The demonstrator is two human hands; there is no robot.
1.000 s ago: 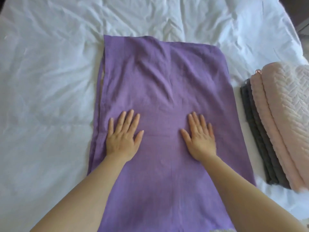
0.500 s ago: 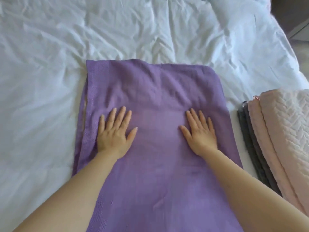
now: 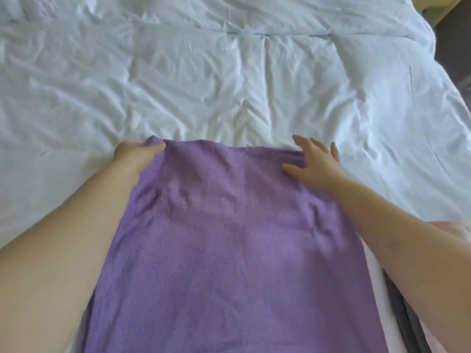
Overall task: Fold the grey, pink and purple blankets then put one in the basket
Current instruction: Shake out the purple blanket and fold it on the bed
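Observation:
The purple blanket [image 3: 229, 250] lies folded in a long strip on the white bed, running from the near edge of the view to its middle. My left hand [image 3: 135, 155] is at the strip's far left corner, thumb on top and the corner bunched in its grip. At the far right corner my right hand [image 3: 316, 161] has its fingers spread and straight, with the thumb on the cloth. A sliver of the grey blanket [image 3: 407, 324] and a blurred bit of the pink blanket [image 3: 456, 229] show behind my right forearm. No basket is in view.
The wrinkled white duvet [image 3: 229, 80] covers the bed beyond and to the left of the purple strip. The bed's right edge [image 3: 448, 80] drops off to a dark floor at the upper right.
Both hands slid forward from the middle of the purple blanket to its far corners. The left hand went from flat to gripping its corner. The view tilted up, pushing the folded pile mostly out.

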